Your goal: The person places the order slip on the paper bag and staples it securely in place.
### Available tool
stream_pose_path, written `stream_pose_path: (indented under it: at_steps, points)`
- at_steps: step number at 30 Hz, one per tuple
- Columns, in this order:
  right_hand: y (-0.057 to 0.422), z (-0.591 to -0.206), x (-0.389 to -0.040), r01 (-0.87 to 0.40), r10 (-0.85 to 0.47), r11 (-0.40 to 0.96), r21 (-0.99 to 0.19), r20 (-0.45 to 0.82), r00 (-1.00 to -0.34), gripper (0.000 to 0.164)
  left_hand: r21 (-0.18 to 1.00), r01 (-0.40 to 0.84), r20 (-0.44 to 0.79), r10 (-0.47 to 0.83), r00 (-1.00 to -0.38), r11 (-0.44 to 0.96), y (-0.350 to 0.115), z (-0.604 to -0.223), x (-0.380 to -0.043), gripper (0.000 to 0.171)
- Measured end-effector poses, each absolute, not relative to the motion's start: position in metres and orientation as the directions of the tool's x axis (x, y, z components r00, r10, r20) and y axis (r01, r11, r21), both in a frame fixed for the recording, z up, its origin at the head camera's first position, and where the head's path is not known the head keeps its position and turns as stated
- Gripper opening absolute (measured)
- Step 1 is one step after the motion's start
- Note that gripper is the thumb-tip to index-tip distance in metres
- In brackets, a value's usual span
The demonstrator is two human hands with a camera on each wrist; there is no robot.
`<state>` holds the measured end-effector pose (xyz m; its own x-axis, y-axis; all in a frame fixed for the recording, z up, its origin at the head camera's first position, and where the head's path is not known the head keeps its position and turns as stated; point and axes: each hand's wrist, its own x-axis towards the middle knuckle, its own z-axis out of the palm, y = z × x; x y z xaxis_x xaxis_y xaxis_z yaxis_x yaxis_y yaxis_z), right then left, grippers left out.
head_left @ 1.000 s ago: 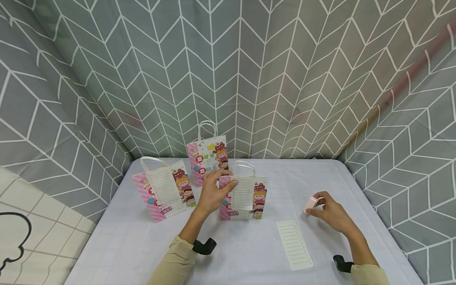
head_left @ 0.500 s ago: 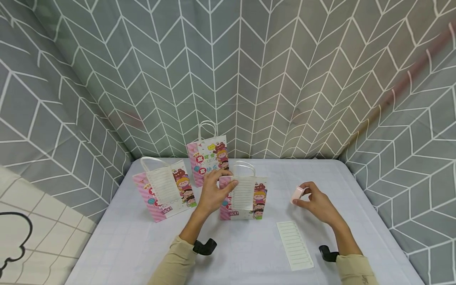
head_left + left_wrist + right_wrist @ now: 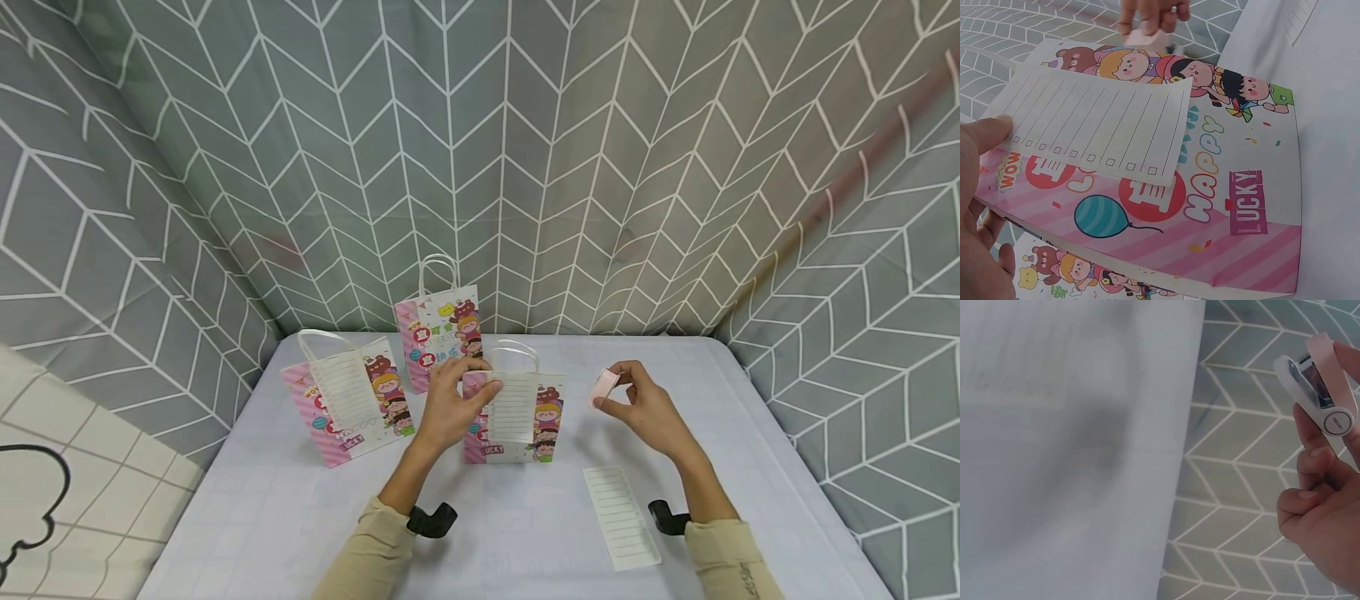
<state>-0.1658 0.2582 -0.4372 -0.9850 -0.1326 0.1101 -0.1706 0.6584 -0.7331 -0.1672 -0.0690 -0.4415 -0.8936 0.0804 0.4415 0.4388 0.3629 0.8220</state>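
My left hand (image 3: 452, 406) pinches the top left edge of a small pink and white paper gift bag (image 3: 549, 417), thumb over a lined checklist slip (image 3: 1097, 119) that lies flat against its front. To the right, above the table, my right hand (image 3: 651, 412) holds a mini stapler (image 3: 1319, 387) between thumb and fingers. It has a pink top arm and a white base, and its mouth gapes apart. The stapler is clear of the bag. The bag's white handles (image 3: 517, 343) rise above its rim.
A second gift bag (image 3: 303, 408) with a slip on its front stands at the left. Another bag (image 3: 435, 333) stands behind, partly hidden by my left hand. One loose lined slip (image 3: 621, 517) lies on the white table (image 3: 525, 533). A grey patterned curtain hangs behind.
My right hand has moved left and away from me with the stapler, closer to the held bag. My left hand, the bags and the loose slip have stayed in place.
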Motion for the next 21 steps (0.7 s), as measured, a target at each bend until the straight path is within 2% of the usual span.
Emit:
stream_pose_path:
  at_steps: [9,21]
  points:
    - [0.239,-0.415,-0.174,-0.261,-0.119,0.612,-0.746,0.24,-0.963,0.057,0.818,0.443,0.445,0.084,-0.891,0.368,-0.068,-0.442,-0.168,0.03]
    - [0.214,-0.388,-0.18,-0.328,-0.119,0.558,-0.762,0.318,-0.941,0.057,0.811,0.458,0.462,0.082,-0.883,0.364,-0.069,-0.443,-0.168,0.023]
